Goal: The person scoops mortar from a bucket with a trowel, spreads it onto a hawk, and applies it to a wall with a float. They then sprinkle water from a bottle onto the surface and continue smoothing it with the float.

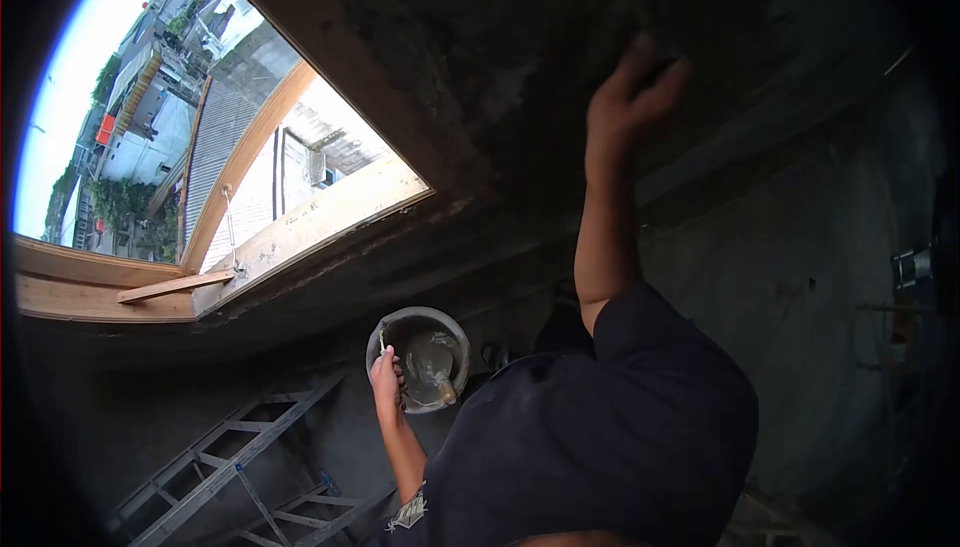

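In our left hand [387, 379] we grip the bucket [420, 311] at its rim, our fingers closed over the edge and the thumb up beside a thin pale piece [382, 340] whose nature we cannot tell. The bucket is round and dull grey, its wall smeared with dried-looking residue, and it is tipped so that we look into its open mouth. Inside sits a grey, wet-looking mix [424, 359], uneven and partly shiny, with pale streaks on the inner wall. A tool's stubby tan handle [447, 388] leans toward the bucket's lower right rim; the rest of that tool is hard to make out. Our right hand [640, 97] is raised well above and to the right of the bucket, released, with thumb and fingers apart; it is blurred, and we cannot tell whether it touches the dark, patchy surface [450, 87] behind it. Up and left of the bucket is the window frame [330, 215], light wood with rooftops beyond. Below and left of the bucket is a metal ladder [225, 476], and our dark shirt [600, 427] fills the space to its lower right.
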A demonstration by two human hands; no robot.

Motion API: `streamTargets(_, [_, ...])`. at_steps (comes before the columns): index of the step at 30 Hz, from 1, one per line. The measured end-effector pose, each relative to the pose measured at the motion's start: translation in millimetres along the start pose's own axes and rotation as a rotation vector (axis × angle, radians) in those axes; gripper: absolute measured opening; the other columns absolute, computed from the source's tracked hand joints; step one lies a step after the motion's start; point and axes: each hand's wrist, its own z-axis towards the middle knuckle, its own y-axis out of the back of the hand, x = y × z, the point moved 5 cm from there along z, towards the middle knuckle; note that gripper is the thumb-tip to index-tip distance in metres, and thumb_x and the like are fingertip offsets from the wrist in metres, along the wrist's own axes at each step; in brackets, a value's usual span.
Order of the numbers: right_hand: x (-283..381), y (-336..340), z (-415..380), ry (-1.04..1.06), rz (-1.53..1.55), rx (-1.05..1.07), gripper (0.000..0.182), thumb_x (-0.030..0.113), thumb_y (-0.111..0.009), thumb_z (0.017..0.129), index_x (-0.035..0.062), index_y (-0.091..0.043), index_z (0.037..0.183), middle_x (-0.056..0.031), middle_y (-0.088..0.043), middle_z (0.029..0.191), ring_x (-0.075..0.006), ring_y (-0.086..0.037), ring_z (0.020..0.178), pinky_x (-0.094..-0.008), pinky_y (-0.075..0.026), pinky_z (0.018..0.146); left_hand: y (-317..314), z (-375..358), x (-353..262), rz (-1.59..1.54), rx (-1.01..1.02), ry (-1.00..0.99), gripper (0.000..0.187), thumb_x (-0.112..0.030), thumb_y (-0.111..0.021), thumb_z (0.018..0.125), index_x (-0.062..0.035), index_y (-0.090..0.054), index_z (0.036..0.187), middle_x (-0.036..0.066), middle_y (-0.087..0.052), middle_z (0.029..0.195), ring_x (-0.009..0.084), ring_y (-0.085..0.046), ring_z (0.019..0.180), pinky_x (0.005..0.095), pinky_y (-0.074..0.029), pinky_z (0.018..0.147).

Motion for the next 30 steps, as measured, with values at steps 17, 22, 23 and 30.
streamTargets(17, [-118.9,1.5,-98.3,0.053,-0.078,0.082,0.029,0.021,-0.058,0.087,-0.0051,-0.049,0.094,-0.0187,-0.055,0.079,-0.0312,-0.058,0.07,-0.0391,-0.045,0.063,-108.6,30.0,-43.7,0.11,0.285,-0.012,0.028,-0.034,-0.054,0.09,-0.0138,-0.05,0.071,-0.009,-0.034,0.05,0.0028,-0.028,0.038,0.0213,-0.018,0.036])
streamTargets(22, [-97.7,20.3,-37.2,-0.229,0.043,-0.181,0.029,0.019,-0.054,0.09,-0.0069,-0.05,0.102,-0.0208,-0.059,0.089,-0.0317,-0.06,0.081,-0.0364,-0.046,0.069,-112.8,30.5,-57.2,0.164,0.328,-0.027,0.029,-0.035,-0.053,0.091,-0.0143,-0.05,0.07,-0.009,-0.034,0.051,0.0029,-0.025,0.038,0.0209,-0.018,0.036])
streamTargets(23, [-74.6,16.5,-23.5,-0.314,0.092,-0.209,0.027,0.019,-0.055,0.09,-0.0061,-0.051,0.099,-0.0191,-0.059,0.087,-0.0304,-0.06,0.079,-0.0363,-0.045,0.068,-114.0,29.4,-57.8,0.176,0.324,-0.023,0.029,-0.035,-0.053,0.091,-0.0143,-0.05,0.07,-0.009,-0.034,0.051,0.0029,-0.025,0.038,0.0209,-0.018,0.036])
streamTargets(30, [-12.7,8.6,21.1,0.251,0.056,0.094,0.029,0.025,-0.064,0.084,0.0005,-0.05,0.078,-0.0093,-0.05,0.063,-0.0205,-0.051,0.056,-0.0304,-0.04,0.052,-107.0,24.7,-50.9,0.256,0.294,0.027,0.031,-0.037,-0.053,0.091,-0.0147,-0.049,0.07,-0.009,-0.035,0.051,0.0034,-0.027,0.039,0.0211,-0.019,0.036])
